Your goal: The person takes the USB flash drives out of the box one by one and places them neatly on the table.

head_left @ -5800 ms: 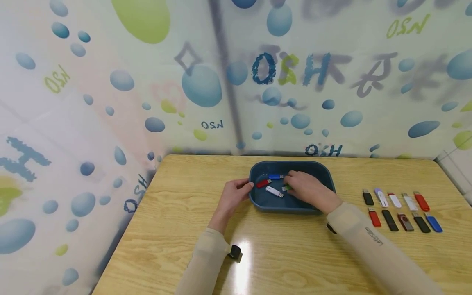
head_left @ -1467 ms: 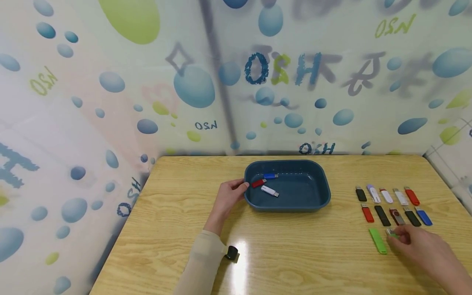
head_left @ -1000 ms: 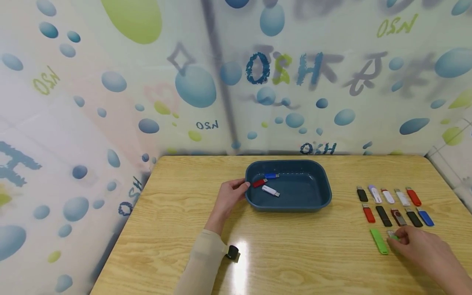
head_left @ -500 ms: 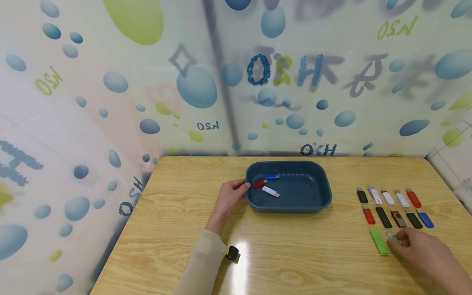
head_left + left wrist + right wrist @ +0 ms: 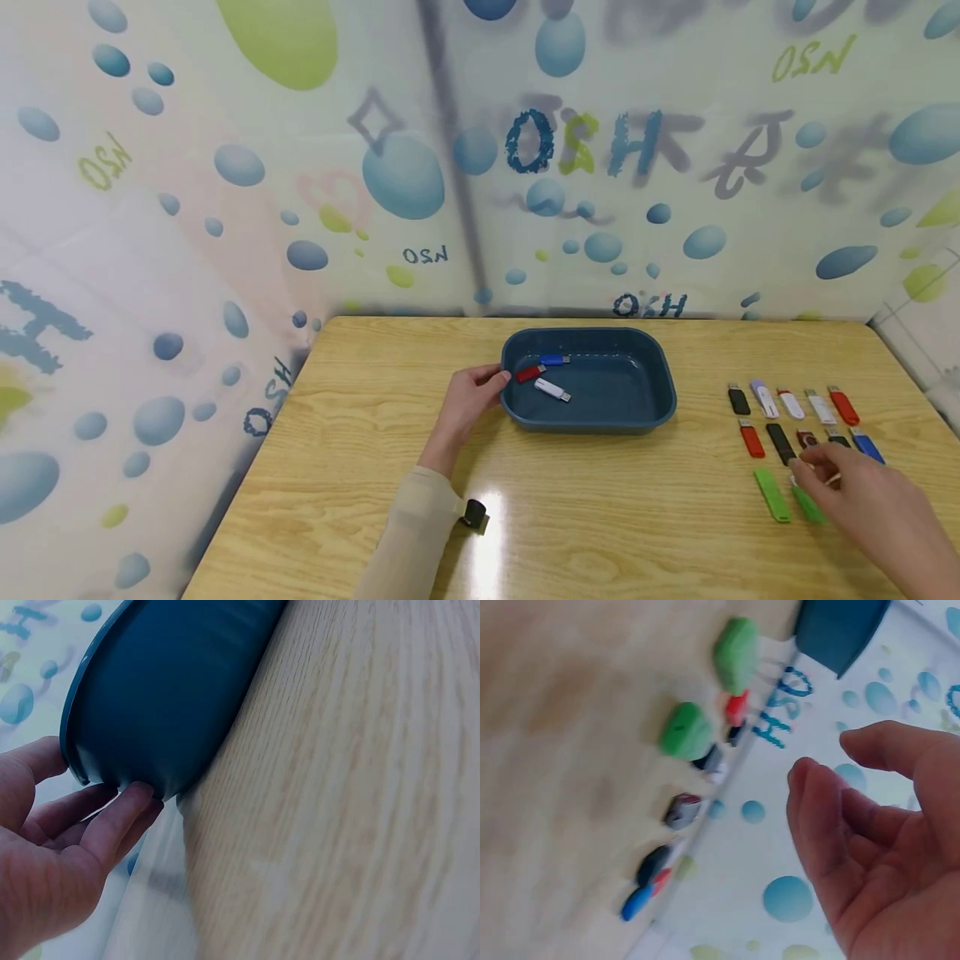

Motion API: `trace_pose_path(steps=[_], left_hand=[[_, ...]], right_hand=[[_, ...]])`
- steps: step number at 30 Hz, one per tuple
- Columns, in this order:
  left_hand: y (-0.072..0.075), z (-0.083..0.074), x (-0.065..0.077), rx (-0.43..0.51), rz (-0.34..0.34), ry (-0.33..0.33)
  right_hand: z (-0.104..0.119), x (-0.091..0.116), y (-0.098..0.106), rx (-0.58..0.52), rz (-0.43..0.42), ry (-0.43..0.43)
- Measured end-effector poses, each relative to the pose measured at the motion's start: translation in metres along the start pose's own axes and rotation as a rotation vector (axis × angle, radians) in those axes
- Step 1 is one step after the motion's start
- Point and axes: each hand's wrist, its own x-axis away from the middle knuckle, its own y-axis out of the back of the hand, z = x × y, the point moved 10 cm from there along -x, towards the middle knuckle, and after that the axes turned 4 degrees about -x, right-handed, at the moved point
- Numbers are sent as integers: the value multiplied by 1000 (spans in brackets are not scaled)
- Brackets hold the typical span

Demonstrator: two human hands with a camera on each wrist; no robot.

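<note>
My left hand [image 5: 468, 402] holds the left end of a dark blue plastic bin [image 5: 592, 427], thumb at the rim and fingers against the outer wall, as the left wrist view shows. Inside the bin lie a blue USB stick [image 5: 553, 360], a dark red one [image 5: 530, 373] and a white one [image 5: 552, 390]. My right hand [image 5: 870, 496] hovers empty over a green USB stick [image 5: 810, 506], partly covering it; the right wrist view shows a gap between thumb and fingers. To its left lies a longer bright green USB stick [image 5: 772, 495].
Behind the green pair, several USB sticks lie in two rows, among them a black one [image 5: 738, 399], a red one [image 5: 843, 406] and a blue one [image 5: 867, 446]. The wooden table [image 5: 375, 400] ends at a patterned wall sheet [image 5: 405, 275].
Earlier, my right hand took a green USB stick from the bin. It has now let that stick go beside the longer green one and lifted slightly. My left hand stays at the bin.
</note>
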Motion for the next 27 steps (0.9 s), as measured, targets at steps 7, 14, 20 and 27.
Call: trace_pose_path(steps=[7,14,20,27], left_hand=[[0,-1,1,1,1,-4],[0,-1,0,4,-1,-4],[0,0,0,2,-2,0],[-1,0,0,9,0,5]], right_hand=[[45,3,27,-36,-209,158],[81,0,32,-58,-228,247],[115,-3,30,-71,-257,356],[154,-14,23,-82,-230,410]])
